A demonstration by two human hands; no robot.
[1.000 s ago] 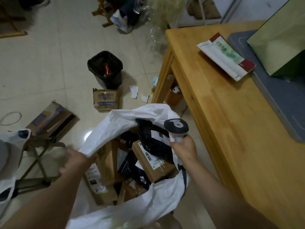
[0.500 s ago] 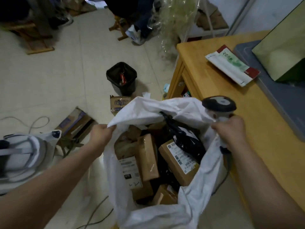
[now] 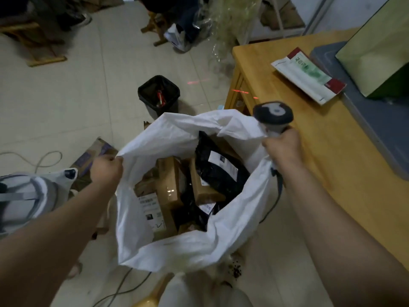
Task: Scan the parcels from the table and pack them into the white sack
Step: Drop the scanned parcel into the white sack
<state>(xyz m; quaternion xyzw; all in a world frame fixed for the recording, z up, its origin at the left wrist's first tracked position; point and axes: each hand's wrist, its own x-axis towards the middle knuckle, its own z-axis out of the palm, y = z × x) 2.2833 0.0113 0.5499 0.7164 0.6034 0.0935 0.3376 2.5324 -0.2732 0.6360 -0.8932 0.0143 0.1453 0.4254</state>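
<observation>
both hands hold the white sack (image 3: 199, 247) open beside the tabletop (image 3: 332, 162). the left hand (image 3: 106, 168) has its grip pinched on the rim at 9 o'clock. the right hand (image 3: 282, 147) wraps its grip round the scanner (image 3: 273, 113) and pins the rim at 3. a flat mailer (image 3: 307, 76) lies on the tabletop at 1 o'clock from the right hand, the nearer one, its long axis running 10 to 4. the sack mouth is wider than half a second ago.

Floor (image 3: 66, 96): pale shiny tiles.
Table (image 3: 321, 151): light brown wood, on the right.
Bin (image 3: 158, 94): black, on the floor near the table's corner.
Cable (image 3: 47, 159): gray, looped on the floor, far left.
Wall (image 3: 345, 14): pale, top right.
</observation>
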